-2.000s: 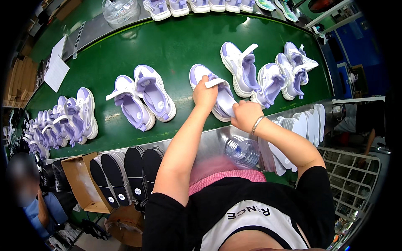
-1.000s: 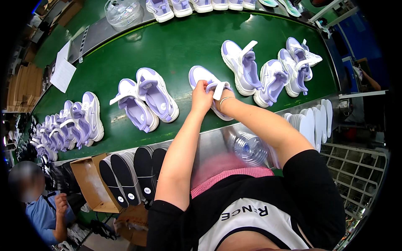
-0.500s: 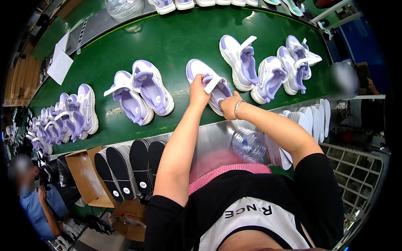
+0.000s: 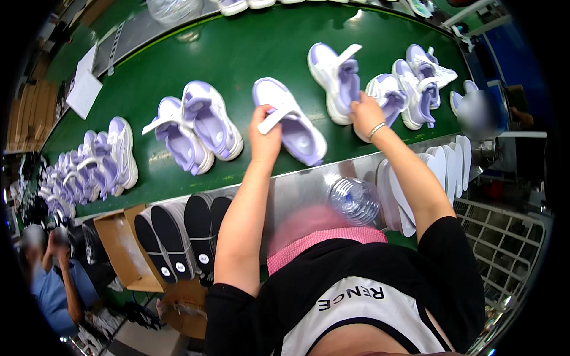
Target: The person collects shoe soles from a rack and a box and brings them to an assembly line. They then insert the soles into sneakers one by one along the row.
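Observation:
A white and lavender sneaker (image 4: 289, 123) lies on the green work surface, toe pointing away and heel toward me. My left hand (image 4: 265, 133) is closed around its left side, by the white strap. A round pale sticker shows inside the shoe. To the right, my right hand (image 4: 367, 114) is at the gap between two similar sneakers, one with a raised strap (image 4: 335, 80) and one partly covered by the hand (image 4: 389, 98). Its fingers are bent together near the first one's heel. What they grip, if anything, is hidden.
More lavender sneakers stand in a pair (image 4: 208, 121) and a row (image 4: 98, 160) to the left. Bundled black insoles (image 4: 172, 240), an open cardboard box (image 4: 126, 249), pale insoles (image 4: 395, 193) and a clear plastic container (image 4: 353, 199) line the near edge. Another person (image 4: 62, 285) is at lower left.
My right hand has come out of the held sneaker and moved right to the neighbouring pair. The held sneaker has shifted slightly left and away, with my left hand still on it.

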`<state>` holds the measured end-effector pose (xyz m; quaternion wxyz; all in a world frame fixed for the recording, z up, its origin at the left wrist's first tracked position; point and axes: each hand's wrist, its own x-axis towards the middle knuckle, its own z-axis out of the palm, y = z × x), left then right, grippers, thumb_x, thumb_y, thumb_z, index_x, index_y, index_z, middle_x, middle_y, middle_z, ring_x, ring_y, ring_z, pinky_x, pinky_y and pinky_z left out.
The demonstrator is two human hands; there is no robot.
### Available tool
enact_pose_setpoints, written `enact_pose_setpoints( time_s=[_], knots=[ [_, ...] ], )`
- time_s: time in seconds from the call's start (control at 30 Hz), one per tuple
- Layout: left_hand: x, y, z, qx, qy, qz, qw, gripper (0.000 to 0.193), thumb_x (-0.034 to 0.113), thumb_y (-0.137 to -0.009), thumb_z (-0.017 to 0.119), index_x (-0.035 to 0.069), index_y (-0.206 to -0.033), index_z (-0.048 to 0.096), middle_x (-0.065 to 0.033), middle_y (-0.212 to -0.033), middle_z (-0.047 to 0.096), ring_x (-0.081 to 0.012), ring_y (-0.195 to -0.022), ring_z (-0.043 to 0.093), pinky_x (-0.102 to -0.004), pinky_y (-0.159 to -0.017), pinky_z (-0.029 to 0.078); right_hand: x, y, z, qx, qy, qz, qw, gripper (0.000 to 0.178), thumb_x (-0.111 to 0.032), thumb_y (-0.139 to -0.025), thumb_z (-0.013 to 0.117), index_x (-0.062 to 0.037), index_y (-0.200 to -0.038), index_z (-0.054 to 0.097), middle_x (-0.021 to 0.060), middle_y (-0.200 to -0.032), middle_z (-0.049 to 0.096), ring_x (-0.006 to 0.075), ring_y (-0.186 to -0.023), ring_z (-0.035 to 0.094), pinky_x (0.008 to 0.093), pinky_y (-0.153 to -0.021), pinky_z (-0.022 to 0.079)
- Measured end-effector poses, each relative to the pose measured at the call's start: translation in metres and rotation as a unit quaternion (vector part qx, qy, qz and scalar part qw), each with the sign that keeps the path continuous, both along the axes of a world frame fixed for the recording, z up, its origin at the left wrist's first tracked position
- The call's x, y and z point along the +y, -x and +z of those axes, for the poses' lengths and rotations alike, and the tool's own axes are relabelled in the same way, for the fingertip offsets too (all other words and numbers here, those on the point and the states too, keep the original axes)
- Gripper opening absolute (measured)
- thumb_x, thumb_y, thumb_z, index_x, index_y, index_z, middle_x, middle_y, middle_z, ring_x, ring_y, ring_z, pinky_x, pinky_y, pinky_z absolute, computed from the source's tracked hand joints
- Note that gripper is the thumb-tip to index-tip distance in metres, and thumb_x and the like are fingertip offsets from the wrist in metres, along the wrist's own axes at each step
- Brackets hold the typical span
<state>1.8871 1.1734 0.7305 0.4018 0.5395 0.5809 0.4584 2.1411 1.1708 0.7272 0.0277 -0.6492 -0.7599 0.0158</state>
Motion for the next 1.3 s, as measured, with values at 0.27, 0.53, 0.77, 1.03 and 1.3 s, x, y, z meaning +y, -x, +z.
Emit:
enact_pose_setpoints(
  time_s=[0.27, 0.53, 0.77, 1.03, 1.3],
  knots=[
    [0.022, 0.006, 0.039, 0.326, -0.222, 0.162, 0.904, 0.052, 0.004, -0.067, 0.051, -0.004, -0.114, 0.032, -0.0242, -0.122, 0.029, -0.0362, -0.114, 0.028, -0.0436, -0.094, 0.023, -0.075, 0.029, 0.043, 0.156, 0.056, 0.044, 0.985, 0.048, -0.035, -0.070, 0.059, -0.0095, -0.109, 0.048, 0.0171, -0.119, 0.040, 0.0297, -0.109, 0.039, 0.0424, -0.090, 0.028],
    [0.033, -0.069, 0.019, 0.190, -0.130, -0.194, 0.954, 0.062, 0.018, -0.072, 0.059, -0.001, -0.122, 0.029, -0.0234, -0.114, 0.043, -0.0370, -0.106, 0.041, -0.0397, -0.089, 0.032, -0.187, -0.116, 0.092, 0.041, -0.080, -0.231, 0.969, 0.034, -0.017, -0.065, 0.064, -0.0045, -0.093, 0.049, 0.0157, -0.102, 0.050, 0.0318, -0.093, 0.048, 0.0389, -0.080, 0.039],
    [0.035, -0.084, 0.010, 0.192, -0.056, -0.101, 0.975, 0.024, 0.018, -0.078, 0.052, 0.003, -0.095, 0.045, -0.0180, -0.076, 0.057, -0.0370, -0.072, 0.055, -0.0415, -0.064, 0.042, -0.250, -0.138, 0.086, 0.073, 0.118, -0.421, 0.896, 0.042, -0.029, -0.059, 0.069, -0.0073, -0.088, 0.047, 0.0124, -0.093, 0.053, 0.0297, -0.085, 0.052, 0.0377, -0.071, 0.041],
    [0.029, -0.078, 0.011, 0.165, -0.099, -0.085, 0.978, 0.024, 0.020, -0.079, 0.052, 0.001, -0.093, 0.046, -0.0174, -0.078, 0.056, -0.0337, -0.070, 0.055, -0.0381, -0.062, 0.042, -0.174, -0.104, 0.123, 0.516, 0.079, -0.324, 0.789, 0.027, -0.027, -0.072, 0.060, -0.0019, -0.081, 0.060, 0.0062, -0.071, 0.057, 0.0105, -0.066, 0.051, 0.0262, -0.059, 0.042],
    [0.030, -0.080, -0.002, 0.169, -0.043, -0.070, 0.982, 0.026, 0.026, -0.077, 0.052, 0.003, -0.091, 0.049, -0.0179, -0.070, 0.056, -0.0357, -0.062, 0.054, -0.0418, -0.056, 0.042, -0.026, -0.005, 0.052, 0.368, 0.284, -0.066, 0.883, 0.024, -0.023, -0.065, 0.057, -0.0010, -0.073, 0.061, 0.0138, -0.064, 0.059, 0.0179, -0.060, 0.054, 0.0313, -0.058, 0.044]
  ],
)
